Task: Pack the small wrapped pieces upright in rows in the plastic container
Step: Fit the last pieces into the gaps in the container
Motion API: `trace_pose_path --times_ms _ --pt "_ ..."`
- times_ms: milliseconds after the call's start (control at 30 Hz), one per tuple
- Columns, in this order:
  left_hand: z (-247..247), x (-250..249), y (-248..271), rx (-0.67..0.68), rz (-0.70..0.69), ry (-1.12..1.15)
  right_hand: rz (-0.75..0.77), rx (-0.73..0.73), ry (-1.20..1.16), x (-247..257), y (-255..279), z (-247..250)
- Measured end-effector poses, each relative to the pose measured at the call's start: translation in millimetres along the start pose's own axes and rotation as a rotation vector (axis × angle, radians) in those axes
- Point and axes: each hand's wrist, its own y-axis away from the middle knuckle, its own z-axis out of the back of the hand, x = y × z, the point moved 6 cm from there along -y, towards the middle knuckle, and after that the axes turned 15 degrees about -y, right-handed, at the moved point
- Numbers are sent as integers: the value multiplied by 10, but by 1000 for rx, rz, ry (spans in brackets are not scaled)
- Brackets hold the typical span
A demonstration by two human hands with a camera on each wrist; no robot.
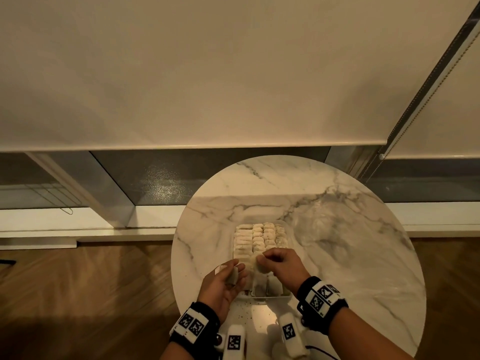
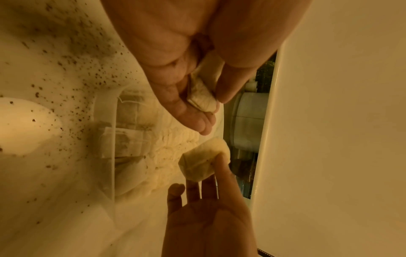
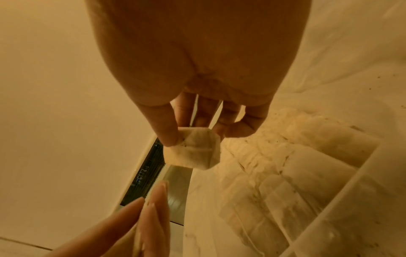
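Over the plastic container (image 1: 285,296), your right hand (image 1: 279,263) pinches a wrapped piece (image 1: 253,265); left hand (image 1: 220,284) grips another piece (image 1: 233,278) w/ curled fingers — seat it upright, snug vs. row.

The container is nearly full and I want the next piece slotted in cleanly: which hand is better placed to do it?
The right hand, probably. It pinches a wrapped piece directly above the packed rows in the plastic container. The left hand holds its own piece off to the container's left side.

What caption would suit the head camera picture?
Two hands, left hand and right hand, each pinch a wrapped piece over a nearly full plastic container on a marble table.
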Motion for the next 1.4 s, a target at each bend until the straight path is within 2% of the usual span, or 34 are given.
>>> trace_pose_path --times_ms 100,267,400,667,800,1000,1133,1300,1400 --pt "123 -3 -16 -19 -14 0 -12 -29 90 -105 -50 -34" --pt "351 -10 -29 -41 -27 -8 -99 35 291 -349 -118 -200" --pt "538 -20 -16 -88 -31 -26 -106 86 546 -484 -150 -329" --pt "816 -20 -27 -141 -15 -16 -132 220 830 -562 -271 -553" --pt "881 -57 -20 -146 -14 -39 -135 214 875 -610 -319 -603" --pt "851 -82 -26 -133 9 -4 -9 215 930 -585 -297 -669" --pt "812 -69 -42 -96 74 33 83 137 911 -488 -227 -609" --pt "757 -77 -41 -62 112 10 -17 275 964 -612 -72 -694" --pt "732 -86 -42 -56 116 -16 -49 273 1009 -704 -46 -709"
